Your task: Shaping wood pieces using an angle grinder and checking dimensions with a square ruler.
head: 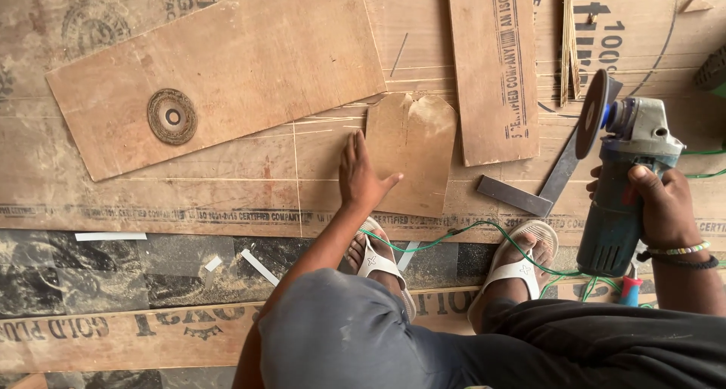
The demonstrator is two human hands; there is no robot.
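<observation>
Two bare hands are at work over a large brown plywood sheet [227, 185] lying flat on the floor. The left hand [360, 176] lies palm down with its fingers released and stretched out flat, the thumb spread to the side; the fingertips rest on the sheet and the thumb side touches the edge of a small pale-brown plywood offcut with a notched top [412, 151], which lies just beside those fingers. Beyond the fingertips lies a long tan plywood board [219, 71], and on it, well apart from the hand, sits a round worn grinding disc [172, 116].

The right hand [664, 204] has its fingers clenched around the body of a grey-blue electric angle grinder [624, 177], held above the sheet with its dark cutting disc [591, 114] standing on edge, beyond the fingers. A green power cable [484, 230] trails from below that hand, past two feet in white sandals [522, 264]. Between the two hands, near the grinder's disc, lies a dark metal L-shaped try square [529, 196]. A narrow upright plywood strip [493, 64] lies beyond the square.
</observation>
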